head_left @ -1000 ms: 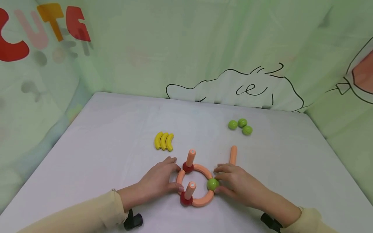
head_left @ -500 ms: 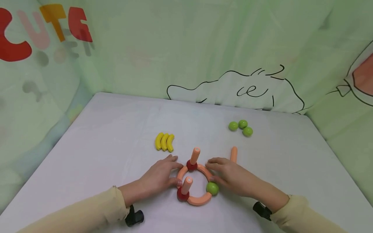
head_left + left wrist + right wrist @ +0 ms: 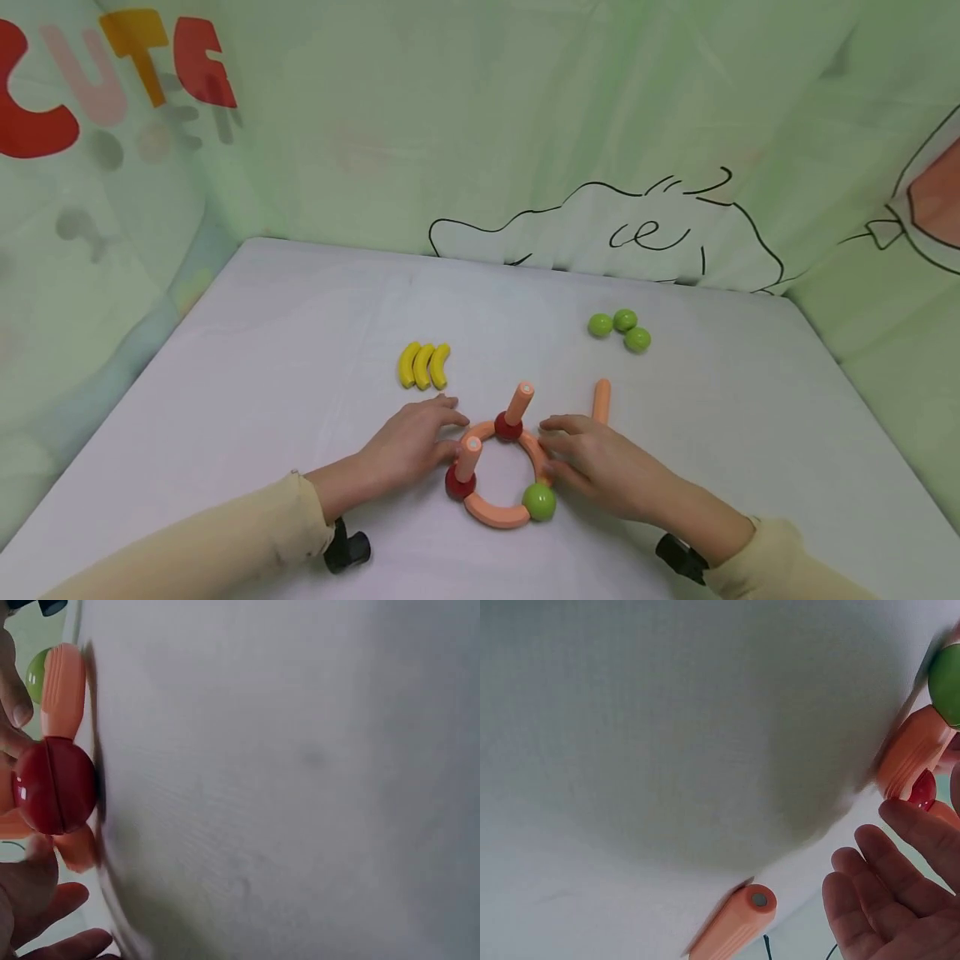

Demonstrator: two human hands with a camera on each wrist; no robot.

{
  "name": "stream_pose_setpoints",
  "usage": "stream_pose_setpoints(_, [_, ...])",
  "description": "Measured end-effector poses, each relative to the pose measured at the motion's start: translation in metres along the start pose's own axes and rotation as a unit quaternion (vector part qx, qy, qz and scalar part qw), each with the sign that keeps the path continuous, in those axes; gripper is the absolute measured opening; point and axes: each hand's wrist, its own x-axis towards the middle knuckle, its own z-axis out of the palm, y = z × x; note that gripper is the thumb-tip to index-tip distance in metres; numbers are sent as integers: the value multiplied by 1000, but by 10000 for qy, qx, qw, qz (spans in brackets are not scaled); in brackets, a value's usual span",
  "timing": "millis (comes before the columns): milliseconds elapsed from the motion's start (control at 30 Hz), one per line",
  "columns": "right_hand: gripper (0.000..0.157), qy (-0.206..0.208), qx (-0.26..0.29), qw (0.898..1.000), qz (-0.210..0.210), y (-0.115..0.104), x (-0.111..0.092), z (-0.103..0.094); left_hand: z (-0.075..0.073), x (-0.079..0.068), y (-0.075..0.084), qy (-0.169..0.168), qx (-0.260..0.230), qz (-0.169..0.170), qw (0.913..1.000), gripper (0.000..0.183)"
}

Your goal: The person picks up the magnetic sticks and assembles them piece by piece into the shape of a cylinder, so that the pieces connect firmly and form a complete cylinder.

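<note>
A ring of curved orange rods lies on the table in front of me, joined by two red balls and a green ball. On each red ball stands a straight orange rod, slightly tilted. My left hand is at the ring's left side, thumb by the nearer red ball, fingers loosely extended. Opposite it, my right hand touches the right-hand curved rod with relaxed fingers. The left wrist view shows the left thumb against a rod under the red ball.
Beyond the right hand lies a loose straight orange rod, partly hidden by that hand. Three yellow banana-shaped pieces lie side by side behind the left hand. Three green balls are grouped farther back on the right. Printed fabric walls enclose the table.
The ring has turned clockwise: the nearer red ball went left and away, the farther one right, the green ball toward me. My right hand shifted from the green ball to the curved rod.
</note>
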Motion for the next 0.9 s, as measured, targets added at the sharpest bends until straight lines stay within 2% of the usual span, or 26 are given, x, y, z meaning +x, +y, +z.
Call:
stream_pose_setpoints(167, [34,23,19,10000,-43,1,1,1,-5,-13,-1,-346,134,72,9993,33])
stream_pose_setpoints(267, [38,-76,89,9999,36,1,2,2,-7,-20,-1,-716,119,10,9974,46])
stream_pose_setpoints(367, [40,-158,138,9997,140,0,2,3,-4,-22,0,-867,38,-13,9962,65])
stream_pose_setpoints(500, [40,-198,170,9995,169,0,1,4,2,-22,2,-645,176,46,9978,75])
stream_pose_setpoints(633, [40,-179,189,9996,93,0,-1,5,4,-21,4,-457,240,50,9987,69])
stream_pose_setpoints(900, [42,-135,23,9999,-27,0,-11,5,1,-18,4,-257,49,-69,9996,57])
